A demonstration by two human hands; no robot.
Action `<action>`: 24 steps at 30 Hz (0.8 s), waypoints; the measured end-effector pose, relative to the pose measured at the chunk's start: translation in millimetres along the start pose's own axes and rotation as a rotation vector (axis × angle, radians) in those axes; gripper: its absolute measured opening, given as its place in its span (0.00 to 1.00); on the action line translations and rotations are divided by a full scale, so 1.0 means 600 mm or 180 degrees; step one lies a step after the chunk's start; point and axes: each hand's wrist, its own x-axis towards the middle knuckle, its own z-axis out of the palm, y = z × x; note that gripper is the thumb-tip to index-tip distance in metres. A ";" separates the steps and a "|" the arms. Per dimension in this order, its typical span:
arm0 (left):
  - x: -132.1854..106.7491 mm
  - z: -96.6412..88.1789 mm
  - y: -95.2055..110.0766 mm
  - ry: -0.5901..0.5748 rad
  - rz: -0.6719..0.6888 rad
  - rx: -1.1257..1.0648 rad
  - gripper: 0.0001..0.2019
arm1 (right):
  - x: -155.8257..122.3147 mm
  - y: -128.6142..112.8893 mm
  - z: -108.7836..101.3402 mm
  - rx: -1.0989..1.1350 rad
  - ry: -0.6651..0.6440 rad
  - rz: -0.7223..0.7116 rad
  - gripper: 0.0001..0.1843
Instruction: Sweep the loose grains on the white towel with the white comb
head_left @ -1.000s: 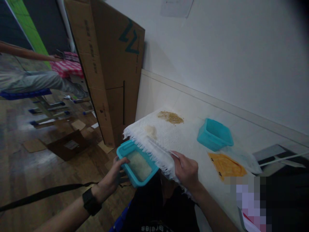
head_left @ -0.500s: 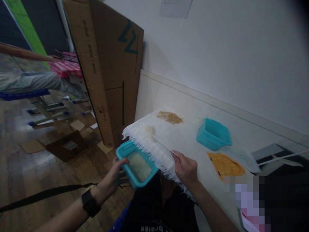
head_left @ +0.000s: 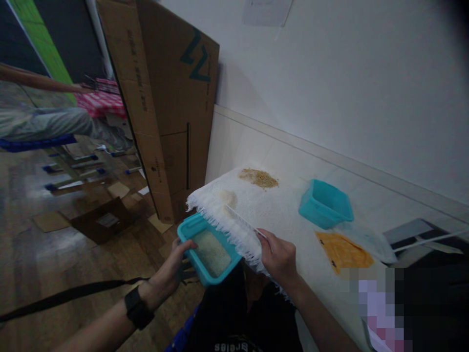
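Observation:
My left hand (head_left: 182, 256) grips the near-left rim of a turquoise plastic box (head_left: 216, 279), thumb over the edge. White grains that look like rice (head_left: 213, 252) lie inside it. The box is held just under the fringed edge of a white cloth (head_left: 264, 210). Pinched in my right hand (head_left: 277, 255) is a thin white flat strip (head_left: 244, 220); its far end rests at a small pale pile of grains (head_left: 229, 198) near the cloth's edge. Farther back on the cloth lies a heap of tan grains (head_left: 260, 178).
A second turquoise box (head_left: 325, 204) stands on the table to the right, with an orange packet (head_left: 343, 252) in front of it. A tall cardboard box (head_left: 176, 107) rises at the left, against the white wall. Beyond it, another person's leg (head_left: 66, 122) shows beside a checked cloth.
My right hand has moved slightly left and toward me, drawing the white strip's tip nearer the fringed edge. My left hand and the box it grips stay nearly still.

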 end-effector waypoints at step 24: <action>0.002 -0.005 -0.004 -0.0031 0.0059 -0.0045 0.31 | 0.029 -0.014 0.002 0.0027 0.0094 -0.0152 0.15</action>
